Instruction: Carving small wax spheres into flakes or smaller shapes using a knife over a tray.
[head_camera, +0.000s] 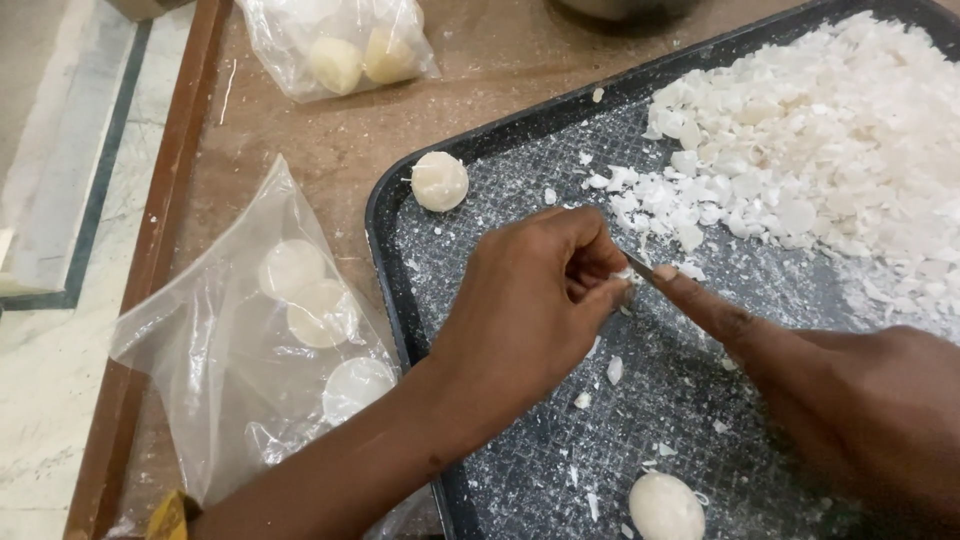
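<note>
My left hand (535, 300) is curled over the dark tray (385, 215), fingers closed around a small white piece that is mostly hidden. My right hand (840, 390) reaches in from the right, index finger stretched along a thin knife blade (640, 268) whose tip meets the left hand's fingers. A heap of white flakes (820, 140) fills the tray's far right. One whole white ball (440, 181) lies at the tray's far left corner, another white ball (665, 506) near its front edge. Loose shavings are scattered under both hands.
A clear plastic bag (240, 330) holding three white balls lies on the brown counter (330, 140) left of the tray. A second bag (340, 45) with pale balls sits at the back. The counter's wooden edge (150, 270) runs down the left, above a tiled floor.
</note>
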